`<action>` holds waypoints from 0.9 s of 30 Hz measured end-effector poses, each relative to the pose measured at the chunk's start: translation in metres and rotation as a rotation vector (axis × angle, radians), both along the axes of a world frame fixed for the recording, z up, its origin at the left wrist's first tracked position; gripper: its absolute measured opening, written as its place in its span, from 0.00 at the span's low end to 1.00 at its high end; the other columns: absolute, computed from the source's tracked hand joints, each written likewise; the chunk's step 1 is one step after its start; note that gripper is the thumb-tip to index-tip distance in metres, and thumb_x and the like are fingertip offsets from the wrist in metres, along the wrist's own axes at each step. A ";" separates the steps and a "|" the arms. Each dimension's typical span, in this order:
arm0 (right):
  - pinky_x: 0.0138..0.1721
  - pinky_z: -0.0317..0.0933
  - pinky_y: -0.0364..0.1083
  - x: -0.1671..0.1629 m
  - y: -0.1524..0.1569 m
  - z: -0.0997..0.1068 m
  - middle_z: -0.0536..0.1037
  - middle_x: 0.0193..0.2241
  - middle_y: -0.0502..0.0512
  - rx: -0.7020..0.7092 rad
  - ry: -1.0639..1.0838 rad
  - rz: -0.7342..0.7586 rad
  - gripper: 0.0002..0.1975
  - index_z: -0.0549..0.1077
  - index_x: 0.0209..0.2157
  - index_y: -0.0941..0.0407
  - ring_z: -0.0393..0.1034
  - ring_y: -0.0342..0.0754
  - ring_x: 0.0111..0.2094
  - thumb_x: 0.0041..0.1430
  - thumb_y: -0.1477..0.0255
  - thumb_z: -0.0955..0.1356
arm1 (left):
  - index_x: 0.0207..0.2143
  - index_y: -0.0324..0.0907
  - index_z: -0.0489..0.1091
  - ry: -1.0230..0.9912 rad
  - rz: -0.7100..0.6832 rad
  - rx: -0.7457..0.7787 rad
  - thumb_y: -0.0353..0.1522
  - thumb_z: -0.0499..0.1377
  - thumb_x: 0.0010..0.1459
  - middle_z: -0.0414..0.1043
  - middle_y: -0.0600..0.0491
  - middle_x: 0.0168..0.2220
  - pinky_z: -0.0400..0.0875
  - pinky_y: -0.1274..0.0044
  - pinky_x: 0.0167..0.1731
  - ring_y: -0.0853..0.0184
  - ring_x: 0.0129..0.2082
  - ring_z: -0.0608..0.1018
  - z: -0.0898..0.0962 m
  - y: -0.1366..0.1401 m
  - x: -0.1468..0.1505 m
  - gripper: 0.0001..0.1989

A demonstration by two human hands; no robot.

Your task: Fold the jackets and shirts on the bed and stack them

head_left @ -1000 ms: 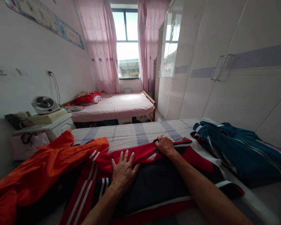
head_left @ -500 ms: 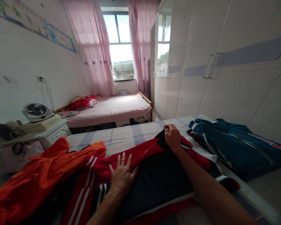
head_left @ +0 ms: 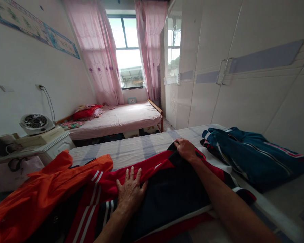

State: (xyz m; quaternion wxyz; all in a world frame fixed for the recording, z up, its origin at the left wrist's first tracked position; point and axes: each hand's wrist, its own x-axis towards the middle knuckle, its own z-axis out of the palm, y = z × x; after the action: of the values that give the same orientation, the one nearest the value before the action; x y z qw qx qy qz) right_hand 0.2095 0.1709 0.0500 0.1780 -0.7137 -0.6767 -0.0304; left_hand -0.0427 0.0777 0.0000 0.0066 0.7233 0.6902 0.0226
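Observation:
A red and dark navy jacket (head_left: 172, 192) with white stripes lies spread across the bed in front of me. My left hand (head_left: 131, 189) rests flat on its left part, fingers spread over the red and navy cloth. At the jacket's far edge, my right hand (head_left: 185, 148) has its fingers curled closed on the dark fabric near the collar area. Left of the jacket, and partly against its striped sleeve, is an orange garment (head_left: 53, 189). A folded teal jacket (head_left: 253, 152) with a zip lies to the right, on top of other clothes.
The near bed (head_left: 126, 152) has a checked sheet. Beyond it stands a second bed (head_left: 124, 116) with a pink sheet. A white wardrobe (head_left: 243, 101) lines the right side. At left, a fan (head_left: 37, 123) sits on a white cabinet (head_left: 57, 143), with a pink bag (head_left: 19, 168) beside it.
My right hand has lowered slightly at the jacket's far edge, keeping hold of the cloth. My left hand stays flat on the jacket. The whole view has shifted a little.

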 end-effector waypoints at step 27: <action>0.45 0.57 0.48 0.023 0.003 0.008 0.72 0.47 0.65 0.237 0.299 -0.271 0.20 0.68 0.48 0.60 0.67 0.54 0.46 0.60 0.71 0.54 | 0.62 0.47 0.53 0.019 -0.007 0.012 0.46 0.42 0.60 0.44 0.44 0.65 0.47 0.46 0.54 0.51 0.64 0.49 -0.001 0.000 0.001 0.29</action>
State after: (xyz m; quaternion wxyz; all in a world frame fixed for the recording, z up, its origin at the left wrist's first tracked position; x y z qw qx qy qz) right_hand 0.2325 0.1735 0.0576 0.3530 -0.7689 -0.5325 -0.0271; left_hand -0.0422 0.0780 -0.0011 -0.0041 0.7259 0.6875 0.0198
